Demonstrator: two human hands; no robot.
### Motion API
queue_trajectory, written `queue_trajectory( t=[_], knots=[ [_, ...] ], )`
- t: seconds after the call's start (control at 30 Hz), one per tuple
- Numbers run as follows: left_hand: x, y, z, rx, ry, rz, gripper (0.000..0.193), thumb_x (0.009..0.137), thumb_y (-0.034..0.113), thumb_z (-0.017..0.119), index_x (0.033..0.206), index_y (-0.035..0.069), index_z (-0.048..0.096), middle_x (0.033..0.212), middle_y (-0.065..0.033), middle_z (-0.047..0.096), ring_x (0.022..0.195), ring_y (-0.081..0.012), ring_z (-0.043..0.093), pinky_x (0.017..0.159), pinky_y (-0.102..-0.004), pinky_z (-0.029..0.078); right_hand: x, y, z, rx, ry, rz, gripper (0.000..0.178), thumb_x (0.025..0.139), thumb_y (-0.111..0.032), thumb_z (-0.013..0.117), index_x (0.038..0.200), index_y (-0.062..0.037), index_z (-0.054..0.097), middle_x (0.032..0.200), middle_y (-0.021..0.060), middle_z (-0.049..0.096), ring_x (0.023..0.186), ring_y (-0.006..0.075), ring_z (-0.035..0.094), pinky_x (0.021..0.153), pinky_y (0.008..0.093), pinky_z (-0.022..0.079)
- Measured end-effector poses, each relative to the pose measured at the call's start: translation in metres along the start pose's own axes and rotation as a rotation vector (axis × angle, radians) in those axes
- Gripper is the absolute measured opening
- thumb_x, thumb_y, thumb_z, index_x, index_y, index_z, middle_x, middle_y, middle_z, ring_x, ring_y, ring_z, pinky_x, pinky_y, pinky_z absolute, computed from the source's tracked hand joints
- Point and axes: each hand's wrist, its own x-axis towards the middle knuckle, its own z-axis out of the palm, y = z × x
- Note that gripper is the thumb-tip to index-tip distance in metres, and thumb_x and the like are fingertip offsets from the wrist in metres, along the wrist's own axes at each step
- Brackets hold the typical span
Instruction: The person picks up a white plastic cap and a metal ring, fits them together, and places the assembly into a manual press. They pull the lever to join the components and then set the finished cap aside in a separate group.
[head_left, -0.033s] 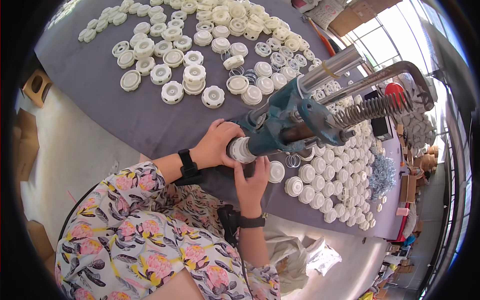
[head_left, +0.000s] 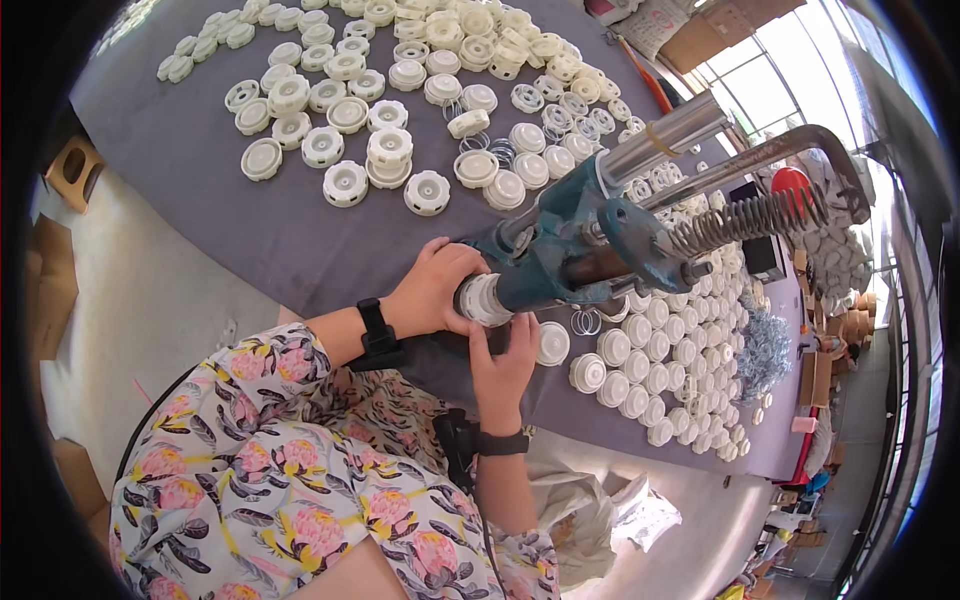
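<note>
Currently cupping a white cap (head_left: 484,299) at the centre of the frame, just under the lower end of a green press (head_left: 625,235). Curling the left hand (head_left: 437,288) around the cap's left side, fingers bent toward the upper edge and thumb toward the lower, pinching the cap between them; impossible to tell how firmly. Holding the right hand (head_left: 503,366) just below, thumb and fingers parted, tips close to the cap's lower edge; hard to tell whether pressing on it or only resting beside it. Wearing a black wristband (head_left: 375,325) on the left arm, and flowered clothing (head_left: 260,440) across the lower left of the frame.

Visible on the press, toward the upper right: a shiny post (head_left: 690,122), a bent metal bar (head_left: 738,168) and a thick spring (head_left: 745,225), with a red ball (head_left: 790,182) near its far end. Scattered over the grey table (head_left: 235,220), from upper left to upper middle: many loose caps (head_left: 345,185), some stacked. Packed closely at the right: rows of caps (head_left: 660,377), beside a bluish heap of wire (head_left: 765,345). Lying near the right hand: a single cap (head_left: 553,343) and some thin rings (head_left: 585,322).
</note>
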Motion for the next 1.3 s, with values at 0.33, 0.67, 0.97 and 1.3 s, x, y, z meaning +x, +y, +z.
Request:
queue_trajectory(
  t=[0.33,0.67,0.97,1.3],
  knots=[
    [0.005,-0.007,0.015,-0.039,-0.004,0.038,0.066,0.054,0.036,0.077,0.108,0.011,0.049,0.114,-0.0073,0.049,0.118,-0.0255,0.041,0.102,-0.0503,0.021,0.004,-0.006,-0.004,0.013,-0.070,0.109,0.047,0.073,-0.013,0.067,0.113,0.0040,0.050,0.114,0.0238,0.048,0.105,0.0395,0.047,0.088,0.0415,0.040],
    [0.004,0.005,0.017,0.018,-0.018,-0.043,0.072,0.054,0.045,0.078,0.112,0.013,0.050,0.121,-0.0080,0.047,0.128,-0.0323,0.030,0.102,-0.0508,0.019,0.024,-0.017,-0.065,0.272,0.460,0.285,0.039,0.089,-0.009,0.046,0.125,0.0032,0.043,0.124,0.0144,0.049,0.113,0.0232,0.048,0.095,0.0336,0.039],
    [-0.004,-0.009,0.020,0.057,0.049,-0.034,0.075,0.054,0.049,0.077,0.114,0.014,0.049,0.123,-0.0094,0.044,0.129,-0.0356,0.024,0.101,-0.0528,0.017,0.185,-0.106,-0.157,0.306,0.262,-0.413,0.057,0.088,-0.022,0.046,0.137,-0.0005,0.026,0.124,0.0207,0.045,0.109,0.0269,0.049,0.088,0.0357,0.042],
    [-0.001,-0.019,0.026,0.068,-0.007,-0.085,0.078,0.052,0.054,0.077,0.116,0.017,0.051,0.132,-0.0122,0.037,0.134,-0.0367,0.014,0.104,-0.0576,0.009,0.147,-0.141,-0.166,0.207,0.249,-0.153,0.035,0.085,-0.013,0.046,0.113,0.0061,0.055,0.087,0.0184,0.064,0.073,0.0209,0.064,0.068,0.0280,0.049]
  ],
)
